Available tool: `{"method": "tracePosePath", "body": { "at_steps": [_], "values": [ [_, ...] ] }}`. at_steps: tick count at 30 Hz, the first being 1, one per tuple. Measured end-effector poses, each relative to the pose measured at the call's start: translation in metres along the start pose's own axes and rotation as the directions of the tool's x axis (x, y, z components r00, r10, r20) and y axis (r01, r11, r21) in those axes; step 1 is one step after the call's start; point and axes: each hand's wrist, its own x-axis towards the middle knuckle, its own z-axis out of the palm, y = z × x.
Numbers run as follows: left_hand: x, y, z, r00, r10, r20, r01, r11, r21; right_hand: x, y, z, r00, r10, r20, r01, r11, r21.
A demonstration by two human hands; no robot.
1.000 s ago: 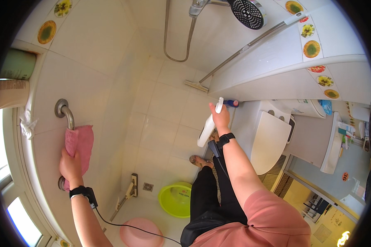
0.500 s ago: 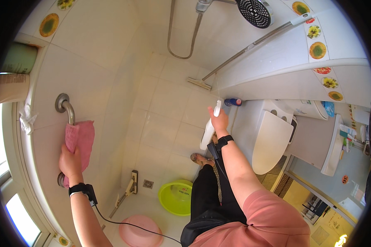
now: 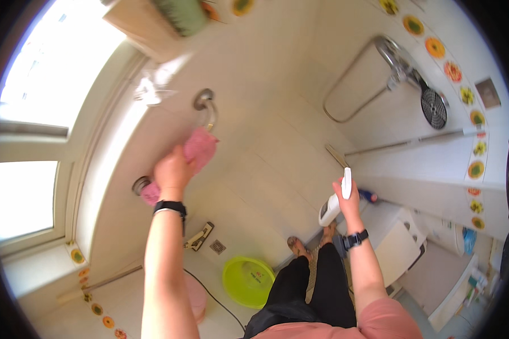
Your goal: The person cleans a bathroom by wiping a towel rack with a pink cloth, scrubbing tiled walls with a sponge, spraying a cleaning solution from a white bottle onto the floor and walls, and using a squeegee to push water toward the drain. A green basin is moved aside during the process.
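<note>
Floor tiles (image 3: 283,183) spread mid-frame; window frame (image 3: 86,151) edges the left. Left of centre, left hand (image 3: 172,174) clamps pink cloth (image 3: 200,147) around curved metal bar (image 3: 212,117); right of centre, right hand (image 3: 351,204) grips smooth white spray bottle (image 3: 329,210).

Tiled floor (image 3: 283,189), lime-green basin (image 3: 237,292), pink basin (image 3: 194,299)

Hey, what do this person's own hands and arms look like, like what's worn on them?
The left hand and right hand are ungloved. A black left wristband and black right wristband circle the wrists. The right arm has a short salmon-pink sleeve; no left sleeve shows.
</note>
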Motion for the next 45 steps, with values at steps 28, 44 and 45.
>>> {"method": "tracePosePath", "body": {
  "at_steps": [28,44,45],
  "values": [
    [-0.004,-0.003,-0.011,0.995,-0.063,0.082,0.091,0.903,-0.420,0.020,-0.618,0.086,0.248,-0.831,0.497,0.745,0.492,0.451],
    [-0.002,-0.003,-0.008,0.996,-0.018,0.082,0.046,0.934,-0.355,0.052,-0.597,0.137,0.341,-0.797,0.499,0.782,0.535,0.321],
    [-0.001,-0.003,-0.007,0.996,-0.024,0.091,0.053,0.942,-0.332,0.060,-0.580,0.132,0.290,-0.858,0.425,0.812,0.456,0.365]
  ]
}}
